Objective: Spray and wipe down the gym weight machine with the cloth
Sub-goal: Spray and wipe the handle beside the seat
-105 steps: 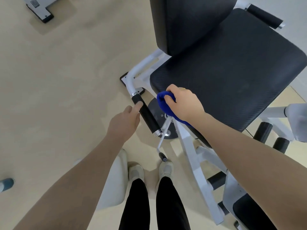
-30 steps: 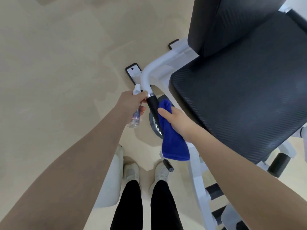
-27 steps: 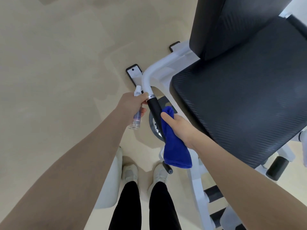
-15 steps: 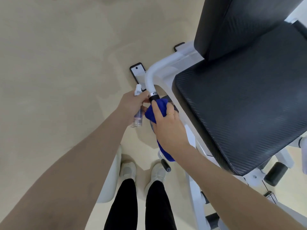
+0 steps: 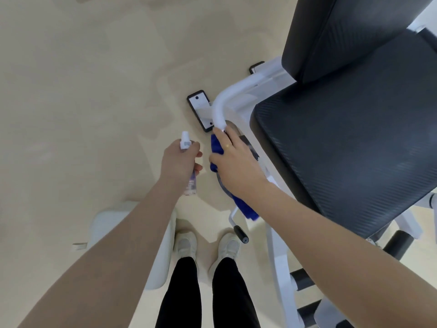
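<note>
Right hand (image 5: 233, 166) is wrapped around the blue cloth (image 5: 216, 147), clasping it over the machine's handle just below the white curved tube (image 5: 221, 107), beside the black seat pad (image 5: 350, 147); the cloth's loose end hangs down under the wrist. Left hand (image 5: 179, 162) grips the small spray bottle (image 5: 185, 140), nozzle up, just beside the cloth, above the beige floor (image 5: 82, 91).

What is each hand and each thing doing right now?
Left hand: grips the spray bottle, off the machine.
Spray bottle: upright, nozzle on top.
Right hand: holds the cloth wrapped round the handle.
Blue cloth: bunched on the handle, one end hanging down.
White handle bar: its grip is covered by the cloth.
Black seat: nothing on it.
</note>
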A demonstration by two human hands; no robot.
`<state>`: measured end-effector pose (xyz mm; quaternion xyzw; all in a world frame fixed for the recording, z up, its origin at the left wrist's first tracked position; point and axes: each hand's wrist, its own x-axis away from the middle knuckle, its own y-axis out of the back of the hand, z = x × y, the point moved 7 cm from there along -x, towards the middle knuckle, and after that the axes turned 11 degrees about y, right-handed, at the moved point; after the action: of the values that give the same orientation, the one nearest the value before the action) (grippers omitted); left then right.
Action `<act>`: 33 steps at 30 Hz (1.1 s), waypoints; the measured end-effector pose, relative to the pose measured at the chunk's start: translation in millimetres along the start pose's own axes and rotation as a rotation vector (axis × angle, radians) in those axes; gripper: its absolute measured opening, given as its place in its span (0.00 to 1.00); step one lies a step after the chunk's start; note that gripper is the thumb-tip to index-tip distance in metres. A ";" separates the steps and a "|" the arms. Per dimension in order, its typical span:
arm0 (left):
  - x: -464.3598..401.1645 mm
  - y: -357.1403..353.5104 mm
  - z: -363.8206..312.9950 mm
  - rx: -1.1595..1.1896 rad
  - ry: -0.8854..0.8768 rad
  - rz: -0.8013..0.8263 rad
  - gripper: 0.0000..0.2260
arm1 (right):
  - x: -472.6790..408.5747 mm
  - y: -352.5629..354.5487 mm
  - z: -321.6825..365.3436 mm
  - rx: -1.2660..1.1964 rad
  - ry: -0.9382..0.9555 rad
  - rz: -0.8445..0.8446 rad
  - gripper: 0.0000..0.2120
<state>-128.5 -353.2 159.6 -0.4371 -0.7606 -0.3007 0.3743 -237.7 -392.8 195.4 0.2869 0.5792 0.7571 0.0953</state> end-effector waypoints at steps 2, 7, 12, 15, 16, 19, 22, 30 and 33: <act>4.5 -4.1 0.0 0.019 -0.005 0.017 0.02 | 9.1 -4.3 -1.7 -0.160 -0.001 -0.043 0.09; 12.0 -15.7 -3.7 -0.007 -0.073 0.052 0.03 | -9.5 15.5 -40.2 -0.665 -0.284 -0.208 0.13; 17.6 -30.1 -5.0 -0.047 -0.126 0.082 0.08 | 3.2 -4.6 -63.8 -1.144 -0.714 -0.182 0.12; 24.8 -38.8 -5.7 -0.075 -0.114 0.091 0.09 | 40.9 -31.6 -54.2 -1.308 -0.908 -0.058 0.15; 26.3 -40.8 -6.5 -0.086 -0.106 0.089 0.09 | 52.6 -41.2 -51.3 -1.310 -0.965 -0.008 0.15; 26.0 -41.9 -8.0 -0.103 -0.091 0.077 0.07 | 58.2 -53.2 -50.3 -1.312 -1.090 0.027 0.14; 20.4 -37.9 -4.1 -0.041 -0.086 0.071 0.10 | 13.9 -31.3 -65.5 -1.241 -0.953 -0.143 0.16; 20.3 -17.4 -6.9 0.155 -0.036 0.045 0.03 | 24.4 7.8 -17.7 -0.489 -0.227 -0.250 0.19; 21.8 -6.5 -8.5 0.204 -0.018 0.027 0.02 | 32.8 7.2 3.9 -0.193 -0.142 -0.064 0.18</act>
<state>-139.0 -353.1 181.5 -0.4095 -0.7847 -0.2126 0.4139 -261.1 -376.2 213.4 0.3105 0.5044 0.7836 0.1874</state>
